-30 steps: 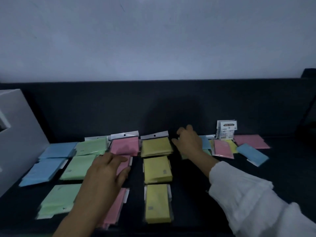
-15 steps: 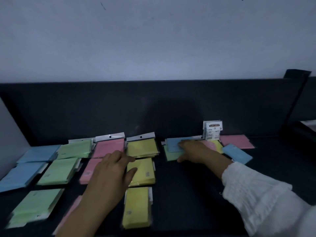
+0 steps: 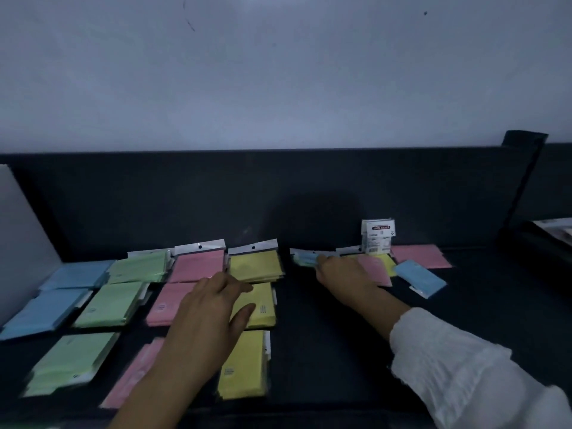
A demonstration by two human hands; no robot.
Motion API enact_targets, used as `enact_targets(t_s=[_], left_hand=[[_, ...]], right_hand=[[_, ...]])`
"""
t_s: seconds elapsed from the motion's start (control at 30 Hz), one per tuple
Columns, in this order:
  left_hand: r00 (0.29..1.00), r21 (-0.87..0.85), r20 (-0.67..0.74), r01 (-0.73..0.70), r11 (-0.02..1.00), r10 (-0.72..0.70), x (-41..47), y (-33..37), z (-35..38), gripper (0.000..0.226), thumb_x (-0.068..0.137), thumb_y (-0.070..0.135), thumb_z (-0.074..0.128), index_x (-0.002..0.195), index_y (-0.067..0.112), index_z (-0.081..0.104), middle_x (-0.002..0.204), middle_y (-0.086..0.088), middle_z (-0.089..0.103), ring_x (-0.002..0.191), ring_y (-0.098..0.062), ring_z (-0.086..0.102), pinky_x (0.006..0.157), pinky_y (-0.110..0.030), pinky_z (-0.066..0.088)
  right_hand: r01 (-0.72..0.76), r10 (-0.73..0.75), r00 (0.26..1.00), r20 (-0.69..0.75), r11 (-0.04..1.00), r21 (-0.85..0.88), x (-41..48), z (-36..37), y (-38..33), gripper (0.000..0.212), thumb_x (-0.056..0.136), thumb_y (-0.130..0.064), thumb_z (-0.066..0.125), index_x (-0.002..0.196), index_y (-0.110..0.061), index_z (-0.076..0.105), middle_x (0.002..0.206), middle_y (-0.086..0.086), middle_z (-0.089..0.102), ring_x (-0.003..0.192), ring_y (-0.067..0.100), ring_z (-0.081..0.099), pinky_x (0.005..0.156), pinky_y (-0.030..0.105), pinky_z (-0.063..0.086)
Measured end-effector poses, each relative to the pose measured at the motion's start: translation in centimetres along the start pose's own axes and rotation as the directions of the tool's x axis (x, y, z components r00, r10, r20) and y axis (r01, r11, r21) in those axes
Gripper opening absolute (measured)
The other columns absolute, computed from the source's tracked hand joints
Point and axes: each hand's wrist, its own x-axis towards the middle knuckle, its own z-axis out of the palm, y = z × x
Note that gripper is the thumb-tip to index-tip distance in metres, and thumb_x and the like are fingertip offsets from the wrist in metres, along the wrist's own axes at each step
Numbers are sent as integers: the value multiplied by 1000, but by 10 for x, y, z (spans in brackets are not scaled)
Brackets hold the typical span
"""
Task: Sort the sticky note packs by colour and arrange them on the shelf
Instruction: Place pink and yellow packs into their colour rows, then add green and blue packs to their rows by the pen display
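Sticky note packs lie in colour columns on the dark shelf [image 3: 325,335]: blue packs [image 3: 46,308] at the left, then green packs [image 3: 108,305], pink packs [image 3: 198,266] and yellow packs [image 3: 255,266]. My left hand [image 3: 210,317] hovers flat, fingers apart, over the pink and yellow columns. My right hand [image 3: 343,274] reaches to an unsorted pile on the right and pinches the edge of a blue pack [image 3: 306,259] lying on a green one. Loose pink [image 3: 376,269], yellow and blue [image 3: 421,278] packs lie beside it.
A small white labelled box [image 3: 377,235] stands against the shelf's dark back panel [image 3: 278,196]. Another pink pack [image 3: 422,256] lies behind the pile. A white panel [image 3: 21,243] bounds the shelf at the left, a dark upright [image 3: 523,181] at the right.
The view has shifted right. My right hand moved from above the pile down onto it and took hold of the blue pack. My left hand drifted from the pink column toward the yellow.
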Motion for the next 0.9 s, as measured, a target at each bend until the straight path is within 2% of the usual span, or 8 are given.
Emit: enact_targets(t_s=[0.13,0.23,0.4,0.6,0.67,0.73,0.83,0.9], left_hand=[[1000,-19,-11,-25,1000,25,3,2,-5,29,78,26,72,105,22,65,95,3,61,86,-21,59,72,-35,51],[999,-62,-15,-35,997,34,6,7,-6,30,81,27,68,111,23,63,102,4,62,95,-20,58,80,-32,48],[999,-210,34,-23,977,31,12,16,0,41,90,36,53,130,29,46,124,11,52,115,-8,45,95,-17,32],[996,-416,82,-8,909,46,16,37,5,56,89,41,53,140,31,31,138,14,41,125,-2,37,100,-14,27],[994,-497,95,3,868,50,18,45,5,61,88,42,55,141,34,27,135,20,39,126,0,37,102,-14,30],[994,-567,97,14,824,50,19,53,3,64,85,41,59,140,37,26,127,26,39,121,2,43,96,-9,33],[995,-656,95,55,753,10,20,61,-2,69,84,37,63,141,34,25,119,28,43,112,3,51,92,-15,41],[995,-781,99,72,621,10,18,63,-7,57,85,35,60,133,44,31,110,37,51,104,10,55,84,-14,48]], right_hand=[[-170,183,983,-7,929,328,-7,-15,9,24,99,-22,33,105,-7,50,96,19,61,89,34,60,72,34,42],[-225,282,956,-77,877,425,-13,-25,15,20,98,-22,38,99,-4,48,90,19,61,83,31,59,65,29,35],[-229,425,899,-104,660,716,-26,-36,10,23,96,-20,43,78,-6,44,75,12,51,68,22,47,57,30,30],[-133,458,878,-136,506,852,-48,-56,-9,31,97,-19,44,67,-15,39,63,-2,42,55,6,37,47,15,32],[-89,449,881,-149,468,879,-56,-63,-19,29,97,-19,45,68,-13,42,63,-2,43,55,6,38,47,16,32],[-42,424,890,-166,439,898,-64,-70,-29,24,96,-20,47,75,-9,49,65,-1,47,58,8,43,49,16,34],[39,352,913,-208,430,902,-76,-78,-46,16,95,-20,49,81,-15,54,71,-1,56,63,7,54,53,19,43],[102,279,928,-246,445,890,-84,-83,-53,7,94,-21,52,89,-21,57,79,-1,62,71,9,61,61,28,53]])
